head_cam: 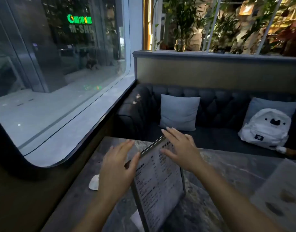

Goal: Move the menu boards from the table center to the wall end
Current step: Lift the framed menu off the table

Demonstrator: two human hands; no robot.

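Menu board (pixel 158 180), upright on desk (pixel 227 173): left hand (pixel 118 166) and right hand (pixel 180 150) spread open flanking it, seemingly touching, gripping nothing.

There is a single view, from a wide-angle camera worn on the person's head. It looks forward and down along both forearms, so the left hand (pixel 118 166) and right hand (pixel 180 148) sit close in the lower middle of the frame. The worktop (pixel 227 173) fills the bottom, seen from above at a slant, with the standing menu board (pixel 160 181) very near the lens. Farther off, straight ahead, lies the sofa (pixel 219 111); the window (pixel 60 72) runs along the left side. The wide lens bends straight edges near the frame's borders.
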